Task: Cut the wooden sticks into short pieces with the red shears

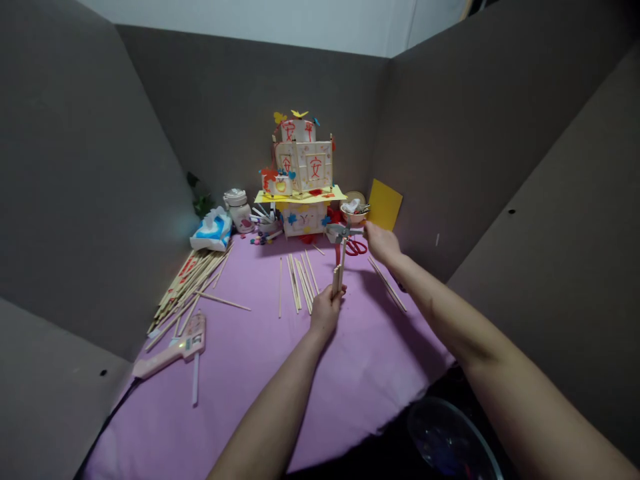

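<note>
Head view, left to right across a pink cloth [240, 393] walled in by grey boards: one pink glue gun [173, 352] lies near the cloth's left edge, with a heap of wooden sticks [187, 285], too many to count, just behind it and one tissue pack [213, 230] beyond. At centre, about six loose sticks [299, 283] lie side by side. One left hand [326, 312] is closed around a small bundle of sticks [338, 279], held upright above the cloth. One right hand [381, 243] grips the handle of grey shears [340, 233], whose head meets the bundle's top. Behind stands one decorated paper model [303, 177], beside one pair of red scissors [356, 248] and one yellow card [385, 203]. Open cloth lies between the forearms and the near edge.
</note>
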A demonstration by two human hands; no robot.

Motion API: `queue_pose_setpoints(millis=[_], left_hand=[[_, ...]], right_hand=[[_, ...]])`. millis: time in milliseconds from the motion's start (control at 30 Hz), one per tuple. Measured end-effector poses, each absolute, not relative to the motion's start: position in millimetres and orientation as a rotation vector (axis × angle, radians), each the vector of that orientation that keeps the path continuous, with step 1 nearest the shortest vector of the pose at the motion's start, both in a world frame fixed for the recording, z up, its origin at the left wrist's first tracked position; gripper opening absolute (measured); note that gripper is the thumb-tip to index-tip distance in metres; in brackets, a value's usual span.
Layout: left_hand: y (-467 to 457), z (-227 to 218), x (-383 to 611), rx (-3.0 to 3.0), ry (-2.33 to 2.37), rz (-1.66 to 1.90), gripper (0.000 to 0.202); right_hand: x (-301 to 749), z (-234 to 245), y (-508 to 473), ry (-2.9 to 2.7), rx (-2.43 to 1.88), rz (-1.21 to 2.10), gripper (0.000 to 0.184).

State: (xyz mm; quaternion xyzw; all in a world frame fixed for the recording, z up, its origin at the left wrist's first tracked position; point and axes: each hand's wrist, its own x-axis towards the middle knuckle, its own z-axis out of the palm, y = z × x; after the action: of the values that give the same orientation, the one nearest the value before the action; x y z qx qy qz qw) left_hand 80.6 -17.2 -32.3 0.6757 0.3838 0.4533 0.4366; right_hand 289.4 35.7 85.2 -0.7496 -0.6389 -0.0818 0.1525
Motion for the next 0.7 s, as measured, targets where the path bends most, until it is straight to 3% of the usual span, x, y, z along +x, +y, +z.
queue_pose_setpoints(millis=[167, 333, 367, 467, 533, 700], left_hand=[[-18, -34, 81, 1.619, 0.935, 1.143, 0.023], [-18, -37, 82, 1.601, 0.933, 1.149, 0.022], [-18, -37, 81, 1.604, 0.931, 1.147, 0.022], [-18, -37, 81, 1.597, 0.900, 1.156, 0.023], [-17, -36, 81, 1.586, 0.879, 1.161, 0.023], [-16, -37, 82, 1.578, 0.882, 1.170, 0.022]], right_hand=[[289, 110, 17, -2.041, -2.010, -0.665, 0.030], [251, 75, 13, -1.950, -2.055, -0.559, 0.033], [245, 66, 14, -1.919, -2.062, -0.493, 0.038], [233, 43, 19, -1.859, -2.065, -0.314, 0.085], [231, 32, 22, -1.796, -2.082, -0.277, 0.105], [224, 13, 28, -1.571, -2.136, -0.375, 0.109]])
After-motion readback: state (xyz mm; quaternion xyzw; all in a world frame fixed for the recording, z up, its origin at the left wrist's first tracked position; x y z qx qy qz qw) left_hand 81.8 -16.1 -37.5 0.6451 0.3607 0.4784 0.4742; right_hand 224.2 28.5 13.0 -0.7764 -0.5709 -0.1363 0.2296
